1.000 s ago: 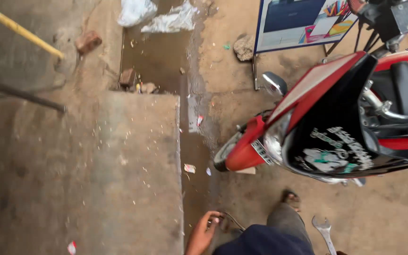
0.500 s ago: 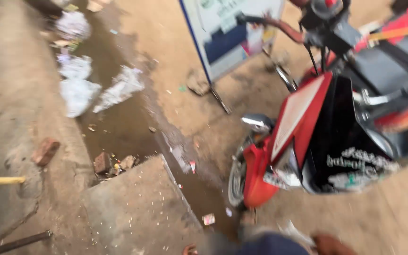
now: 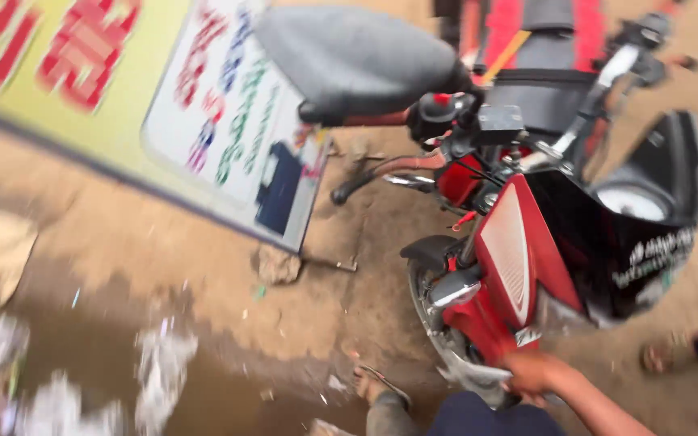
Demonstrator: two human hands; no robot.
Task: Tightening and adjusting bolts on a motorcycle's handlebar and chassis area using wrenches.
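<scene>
A red and black motorcycle [image 3: 543, 242] stands on the dirt ground, its front wheel [image 3: 438, 315] turned toward me. My right hand [image 3: 529, 373] reaches in from the lower right and rests on the lower front mudguard beside that wheel. Motion blur hides whether the fingers grip it. My left hand is out of view. My knee in dark trousers [image 3: 478, 418] and my sandalled foot [image 3: 375, 381] show at the bottom edge.
A white and yellow signboard [image 3: 228, 121] leans on the ground to the left, with a stone [image 3: 278, 265] at its foot. A wet muddy strip with scraps of litter [image 3: 159, 367] lies at lower left. Another person's sandalled foot [image 3: 672, 352] is at the right.
The view has swung up and toward the motorcycle, which now fills the right side. My right hand has come onto the front mudguard. The left hand seen earlier has left the view.
</scene>
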